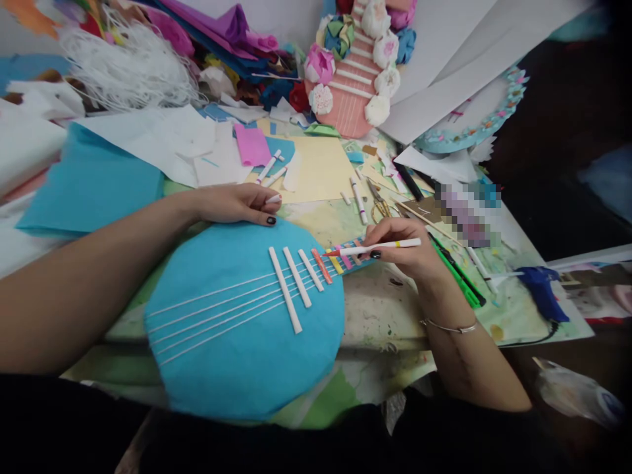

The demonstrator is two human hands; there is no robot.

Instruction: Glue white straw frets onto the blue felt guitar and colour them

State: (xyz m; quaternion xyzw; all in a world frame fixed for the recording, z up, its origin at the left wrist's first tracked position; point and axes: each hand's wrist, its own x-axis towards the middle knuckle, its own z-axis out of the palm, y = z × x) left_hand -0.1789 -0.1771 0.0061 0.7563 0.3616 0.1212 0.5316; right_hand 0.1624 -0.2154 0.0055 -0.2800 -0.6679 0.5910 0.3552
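Observation:
A blue paper guitar shape [237, 263] lies before me, with white strings along it and strips across its neck end. Three strips are white, one is orange-red [322, 266], and others towards the neck are yellow, pink and other colours. Pinched in my right hand [402, 247] is a white felt-tip marker [390, 245], its red tip at the orange-red strip. My left hand [241, 203] rests on the guitar's upper edge, fingers curled around a small white marker cap [274, 199]. The far end of the neck is partly hidden behind my right hand.
Loose markers [358, 201], gold-handled scissors [380, 203], a green cutter [459, 273] and a blue glue gun [543, 289] lie on the table. Behind stand a pink flower-trimmed paper guitar [353, 82] and a heap of white string [133, 62]. Blue paper [93, 181] lies left.

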